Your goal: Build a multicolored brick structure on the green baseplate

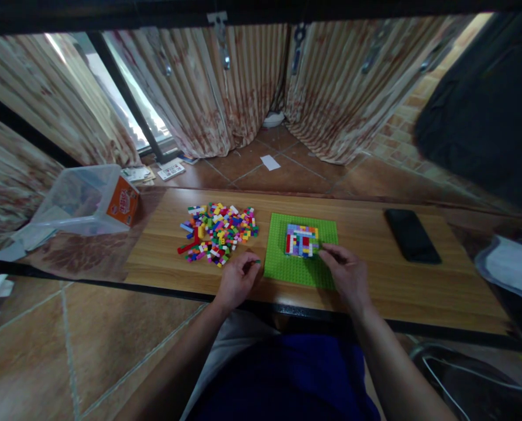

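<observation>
On the green baseplate [279,270] stands a low, roughly square build of colourful toy bricks [304,241], with white, red, blue, purple and yellow pieces showing on top. My right hand [346,273] is at its right edge, thumb and index finger pinched together; what lies between the fingertips is too small to make out. Left of the baseplate, my left hand [238,280] pinches a tiny green brick [258,262] between thumb and forefinger. Just beyond that hand spreads a pile of loose bricks [221,231] in many colours.
A black phone [412,235] lies at the right of the wooden table [155,251]. To the left stands a clear plastic box [81,196] with an orange label. Beyond the table, a white paper [270,162] lies on the tiled floor before striped curtains [252,88].
</observation>
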A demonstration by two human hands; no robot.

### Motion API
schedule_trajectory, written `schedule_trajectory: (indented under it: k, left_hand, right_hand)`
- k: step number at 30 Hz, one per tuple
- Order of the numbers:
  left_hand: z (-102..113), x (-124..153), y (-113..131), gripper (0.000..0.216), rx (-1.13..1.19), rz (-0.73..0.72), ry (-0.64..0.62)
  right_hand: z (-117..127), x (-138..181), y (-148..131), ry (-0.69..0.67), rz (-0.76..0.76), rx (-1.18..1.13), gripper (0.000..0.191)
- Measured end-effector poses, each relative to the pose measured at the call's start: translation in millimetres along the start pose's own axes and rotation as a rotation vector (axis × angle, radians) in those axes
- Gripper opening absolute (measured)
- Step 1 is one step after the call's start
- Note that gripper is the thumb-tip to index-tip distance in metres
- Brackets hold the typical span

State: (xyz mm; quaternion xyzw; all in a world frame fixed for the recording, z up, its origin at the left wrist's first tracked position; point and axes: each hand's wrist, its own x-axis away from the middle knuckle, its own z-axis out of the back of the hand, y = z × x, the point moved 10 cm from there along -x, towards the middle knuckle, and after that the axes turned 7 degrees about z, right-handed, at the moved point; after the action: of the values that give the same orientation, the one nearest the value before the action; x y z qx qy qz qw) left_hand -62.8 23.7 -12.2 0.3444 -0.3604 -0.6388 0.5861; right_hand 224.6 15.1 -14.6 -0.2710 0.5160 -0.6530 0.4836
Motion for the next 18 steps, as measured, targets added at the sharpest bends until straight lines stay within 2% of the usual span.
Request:
schedule_trajectory:
  k: [11, 18]
  left_hand:
    - [3, 1, 8, 0.009, -0.011, -0.027, 0.014]
    - [2, 1, 4, 0.009, 0.01, -0.023, 0.016]
  right_hand:
    - [-10, -10, -2, -0.036, 0.016, 0.13, 0.043]
    - [-10, -10, -4, -0.05, 0.024, 0.17, 0.047]
